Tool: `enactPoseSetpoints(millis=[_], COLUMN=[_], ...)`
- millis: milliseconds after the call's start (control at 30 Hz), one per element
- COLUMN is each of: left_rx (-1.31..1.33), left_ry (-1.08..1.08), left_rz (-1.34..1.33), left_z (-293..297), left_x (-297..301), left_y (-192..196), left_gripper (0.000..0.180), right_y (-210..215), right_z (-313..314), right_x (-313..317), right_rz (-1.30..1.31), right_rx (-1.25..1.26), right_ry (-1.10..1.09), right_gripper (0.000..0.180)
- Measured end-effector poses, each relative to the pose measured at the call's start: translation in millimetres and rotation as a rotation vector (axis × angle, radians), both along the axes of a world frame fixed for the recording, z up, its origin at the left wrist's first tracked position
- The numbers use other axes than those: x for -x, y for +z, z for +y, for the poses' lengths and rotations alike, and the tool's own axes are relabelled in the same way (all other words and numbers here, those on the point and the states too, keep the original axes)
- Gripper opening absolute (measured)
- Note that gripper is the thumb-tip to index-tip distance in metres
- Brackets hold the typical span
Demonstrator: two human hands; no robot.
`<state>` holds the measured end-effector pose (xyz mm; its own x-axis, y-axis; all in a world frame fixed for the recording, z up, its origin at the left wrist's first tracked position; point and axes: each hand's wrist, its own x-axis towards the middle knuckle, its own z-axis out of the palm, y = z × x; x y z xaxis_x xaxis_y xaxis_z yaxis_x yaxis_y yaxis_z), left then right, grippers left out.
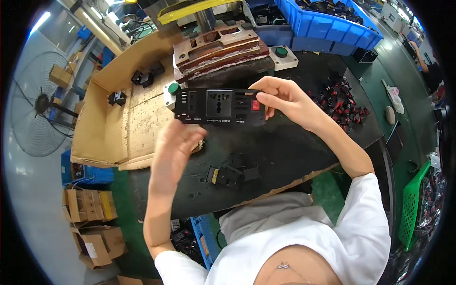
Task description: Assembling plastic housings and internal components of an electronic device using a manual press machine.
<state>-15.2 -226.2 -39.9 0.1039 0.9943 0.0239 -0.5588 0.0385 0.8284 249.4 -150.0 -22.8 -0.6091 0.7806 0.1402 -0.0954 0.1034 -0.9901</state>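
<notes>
My right hand [282, 99] pinches the right end of a black socket panel [194, 105], thumb in front and fingers behind. The panel is held level above the table, its face toward me. A universal socket [219, 103] sits in its middle, and a red rocker switch [255, 105] is near my right thumb. Just under the panel's left end is my left hand [176, 145], blurred by motion, its fingers stretched out and apart with nothing seen in them. Whether it touches the panel's lower edge I cannot tell. Black socket pieces [232, 175] lie on the table below.
Behind the panel stands a press fixture [218, 50] with green buttons [281, 52] on either side. An open cardboard box [107, 137] holds a few black parts on the left. Red-and-black switches [337, 102] are heaped on the right. Blue bins [327, 26] stand at the back.
</notes>
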Motion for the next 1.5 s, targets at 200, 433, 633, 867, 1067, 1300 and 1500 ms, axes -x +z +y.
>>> enactPoseSetpoints(millis=[200,433,633,867,1067,1300,1500], left_rx=[0.122,-0.119,-0.219,-0.46,-0.462,-0.402,-0.353], left_ry=[-0.097,0.219,0.313,0.816,1.093,1.268,1.344], left_rz=[0.203,0.402,0.352,0.285,0.329,0.328,0.317], left_z=[-19.7,-28.2,-35.1,-56.6,-77.5,-93.8,-104.9], left_x=[-49.2,-59.9,-50.2,-14.7,3.5,21.8,33.2], left_y=[8.6,12.6,12.9,4.8,4.2,-11.1,-21.7], left_gripper=[0.018,0.013,0.012,0.012,0.01,0.006,0.007], right_y=[-4.4,4.4,-0.3,-3.2,-8.9,-10.5,-8.2], right_z=[-12.7,-26.9,-27.0,-5.2,-4.8,-1.2,-0.9], right_x=[3.5,6.7,14.6,8.8,10.3,16.0,15.8], right_rz=[0.007,0.028,0.025,-0.502,-0.665,-0.637,-0.61], right_rx=[-0.073,-0.07,-0.121,-0.963,-1.109,-1.173,-1.156], right_ry=[0.067,0.11,0.18,-0.382,-0.401,-0.392,-0.427], right_gripper=[0.014,0.011,0.023,0.034,0.025,0.021,0.017])
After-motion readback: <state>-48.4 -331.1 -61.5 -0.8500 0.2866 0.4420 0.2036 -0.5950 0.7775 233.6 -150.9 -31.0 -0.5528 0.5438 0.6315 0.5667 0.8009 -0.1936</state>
